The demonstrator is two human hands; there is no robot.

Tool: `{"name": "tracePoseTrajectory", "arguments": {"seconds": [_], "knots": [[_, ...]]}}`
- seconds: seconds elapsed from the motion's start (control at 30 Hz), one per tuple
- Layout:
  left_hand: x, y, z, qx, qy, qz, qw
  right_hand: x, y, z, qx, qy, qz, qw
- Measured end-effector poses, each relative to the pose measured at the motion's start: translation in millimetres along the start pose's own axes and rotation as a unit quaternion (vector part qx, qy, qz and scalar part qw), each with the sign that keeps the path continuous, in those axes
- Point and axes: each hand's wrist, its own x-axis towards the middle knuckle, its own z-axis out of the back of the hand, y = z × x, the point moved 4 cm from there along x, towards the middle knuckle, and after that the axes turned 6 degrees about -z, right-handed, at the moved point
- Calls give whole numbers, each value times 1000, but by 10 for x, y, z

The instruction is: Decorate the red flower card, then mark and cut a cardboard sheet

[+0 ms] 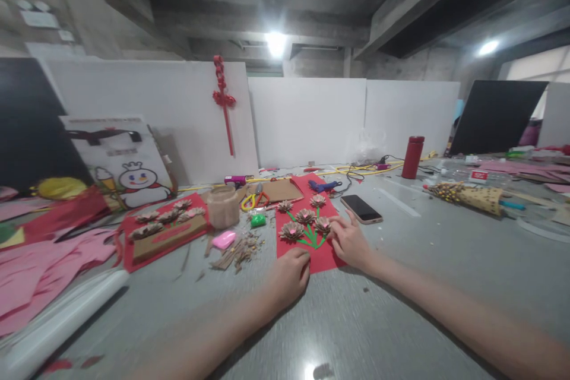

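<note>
A red paper sheet [327,260] lies in front of me, carrying several brown layered flowers with pink centres, such as the paper flower [291,231], and green strip stems [310,236]. My right hand [350,244] reaches over the sheet's right edge, its thumb and bent fingers at the rightmost flower [322,224]. At the sheet's lower left edge rests my left hand [291,276], fingers curled under; whatever they may hold is hidden. Left of the sheet are a green clay packet [257,220], a pink clay lump [224,240] and a pile of brown scraps [238,252].
A phone [361,209] lies right of the sheet, and a blue glue gun [323,186] behind it. Scissors [249,202], a brown jar [223,208] and a second red flower piece [178,231] stand leftward. A red bottle [412,157] and a wrapped bouquet [467,197] are farther right.
</note>
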Motion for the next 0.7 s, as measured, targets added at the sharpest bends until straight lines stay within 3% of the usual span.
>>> {"name": "tracePoseTrajectory", "arguments": {"seconds": [0.43, 0.7], "knots": [[5, -1, 4, -8, 1, 3, 1000, -3, 59, -128, -67, 80, 50, 993], [4, -2, -3, -1, 7, 20, 1000, -15, 74, -55, -9, 41, 65, 997]]}}
